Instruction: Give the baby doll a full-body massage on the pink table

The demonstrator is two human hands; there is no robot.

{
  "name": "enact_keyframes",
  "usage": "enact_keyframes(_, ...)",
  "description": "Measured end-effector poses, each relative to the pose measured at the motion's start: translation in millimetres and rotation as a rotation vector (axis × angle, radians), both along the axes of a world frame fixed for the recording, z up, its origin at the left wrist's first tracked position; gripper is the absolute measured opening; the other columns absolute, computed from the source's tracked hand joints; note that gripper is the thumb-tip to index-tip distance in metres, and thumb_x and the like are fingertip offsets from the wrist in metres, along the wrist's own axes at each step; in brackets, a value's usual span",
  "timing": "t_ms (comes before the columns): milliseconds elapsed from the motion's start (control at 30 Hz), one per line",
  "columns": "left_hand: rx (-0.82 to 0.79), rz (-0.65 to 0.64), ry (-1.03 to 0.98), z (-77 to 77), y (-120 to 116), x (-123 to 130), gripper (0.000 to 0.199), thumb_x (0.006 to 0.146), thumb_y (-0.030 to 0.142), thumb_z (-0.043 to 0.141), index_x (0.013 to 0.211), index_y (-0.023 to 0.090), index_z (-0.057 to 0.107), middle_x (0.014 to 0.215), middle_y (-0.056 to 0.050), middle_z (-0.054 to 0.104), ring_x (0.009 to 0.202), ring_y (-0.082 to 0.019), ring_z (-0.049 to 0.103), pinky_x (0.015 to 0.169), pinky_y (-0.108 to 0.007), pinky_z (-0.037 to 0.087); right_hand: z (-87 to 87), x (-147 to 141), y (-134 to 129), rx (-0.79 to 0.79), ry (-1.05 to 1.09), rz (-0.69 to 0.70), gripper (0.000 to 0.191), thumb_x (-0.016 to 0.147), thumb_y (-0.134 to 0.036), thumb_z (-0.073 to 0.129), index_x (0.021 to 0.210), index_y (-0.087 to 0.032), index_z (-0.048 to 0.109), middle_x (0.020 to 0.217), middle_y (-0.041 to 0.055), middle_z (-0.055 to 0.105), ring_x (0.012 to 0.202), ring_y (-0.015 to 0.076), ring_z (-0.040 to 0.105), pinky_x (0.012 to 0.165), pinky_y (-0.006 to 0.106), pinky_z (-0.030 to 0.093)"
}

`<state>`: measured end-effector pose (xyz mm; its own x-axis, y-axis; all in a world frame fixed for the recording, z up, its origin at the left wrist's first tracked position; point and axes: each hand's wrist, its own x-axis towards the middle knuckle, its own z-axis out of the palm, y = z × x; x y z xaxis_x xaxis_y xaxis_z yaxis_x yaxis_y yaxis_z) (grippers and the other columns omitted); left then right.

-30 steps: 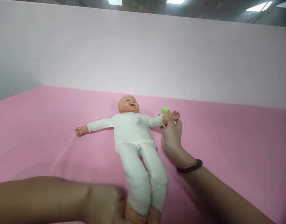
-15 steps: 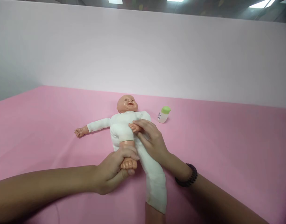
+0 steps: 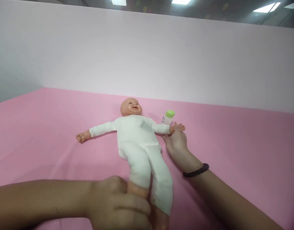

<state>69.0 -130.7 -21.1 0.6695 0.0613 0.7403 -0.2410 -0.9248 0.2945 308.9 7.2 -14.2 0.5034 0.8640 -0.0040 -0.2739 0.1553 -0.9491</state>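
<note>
A baby doll (image 3: 137, 135) with a white cloth body and bare plastic head, hands and lower legs lies on its back on the pink surface (image 3: 65, 111). At the bottom, my left hand (image 3: 120, 204) is wrapped round the doll's lower leg on the left side; the foot is hidden. My right hand (image 3: 178, 142) holds the doll's wrist on the right side, thumb on top and fingers beneath, with that arm stretched out. The doll's other arm lies extended to the left. Its second lower leg runs off the bottom edge.
A small bottle (image 3: 168, 117) with a green cap stands just behind the doll's outstretched arm, close to my right hand. A pale upright wall (image 3: 147, 60) closes off the far edge. Ceiling lights show above it.
My left hand has brought the bent leg down toward me, straightening it. My right hand has carried the doll's arm from across its chest out to the right.
</note>
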Motion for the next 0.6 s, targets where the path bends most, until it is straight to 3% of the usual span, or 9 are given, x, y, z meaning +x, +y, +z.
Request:
enact_keyframes(100,-0.2,0.153,-0.217,14.7,14,-4,0.032,0.101,0.028,0.048,0.132,0.02,0.05,0.098,-0.009,0.062,0.08,-0.018,0.058,0.067,-0.029,0.05,3.7,-19,-14,0.185,-0.154,0.022,0.032,0.096,-0.047,0.063,0.121,-0.03,0.053,0.138,0.0069,0.062,0.129,0.0232,0.063,0.107,0.048,0.056)
enact_keyframes(167,-0.312,0.209,-0.285,18.7,21,-4,0.032,0.104,0.025,0.047,0.135,0.021,0.048,0.094,-0.007,0.056,0.085,-0.018,0.054,0.075,-0.03,0.051,8.7,-32,-27,0.428,-0.444,0.153,0.026,0.098,-0.04,0.064,0.121,-0.029,0.059,0.134,0.0065,0.067,0.127,0.0236,0.063,0.111,0.048,0.052)
enact_keyframes(267,-0.302,0.169,-0.181,19.0,25,-3,0.029,0.104,0.026,0.048,0.133,0.021,0.049,0.093,-0.007,0.058,0.085,-0.018,0.056,0.077,-0.03,0.053,12.3,-43,-43,0.663,-0.917,0.374,0.026,0.098,-0.023,0.06,0.123,-0.031,0.066,0.124,0.0054,0.074,0.119,0.0261,0.066,0.108,0.051,0.049)
enact_keyframes(333,-0.25,0.125,-0.053,18.7,21,-3,0.027,0.103,0.029,0.051,0.128,0.02,0.05,0.098,-0.009,0.064,0.086,-0.018,0.062,0.076,-0.028,0.054,12.3,-45,-48,0.685,-1.041,0.387,0.032,0.098,-0.019,0.059,0.126,-0.032,0.067,0.123,0.0047,0.075,0.118,0.0268,0.067,0.106,0.052,0.049)
enact_keyframes(400,-0.187,0.099,0.024,17.7,13,-3,0.025,0.101,0.03,0.051,0.124,0.019,0.051,0.1,-0.009,0.068,0.085,-0.018,0.066,0.074,-0.025,0.055,13.1,-45,-48,0.624,-0.941,0.336,0.027,0.099,-0.024,0.061,0.125,-0.031,0.066,0.123,0.0055,0.075,0.118,0.0265,0.067,0.106,0.051,0.05)
enact_keyframes(467,-0.106,0.087,0.029,13.5,2,-3,0.027,0.101,0.03,0.044,0.124,0.018,0.052,0.097,-0.008,0.072,0.08,-0.017,0.069,0.068,-0.025,0.054,15.1,-42,-41,0.547,-0.704,0.256,0.023,0.099,-0.034,0.065,0.121,-0.028,0.064,0.13,0.0068,0.072,0.123,0.0255,0.066,0.108,0.049,0.052)
enact_keyframes(600,-0.028,-0.007,0.0,-6.2,-14,3,0.036,0.103,0.045,0.034,0.119,0.019,0.052,0.093,-0.006,0.075,0.068,-0.018,0.07,0.061,-0.03,0.054,12.3,-19,-12,0.233,-0.225,-0.047,0.037,0.095,-0.05,0.064,0.123,-0.029,0.053,0.145,0.008,0.061,0.131,0.0244,0.063,0.106,0.05,0.056)
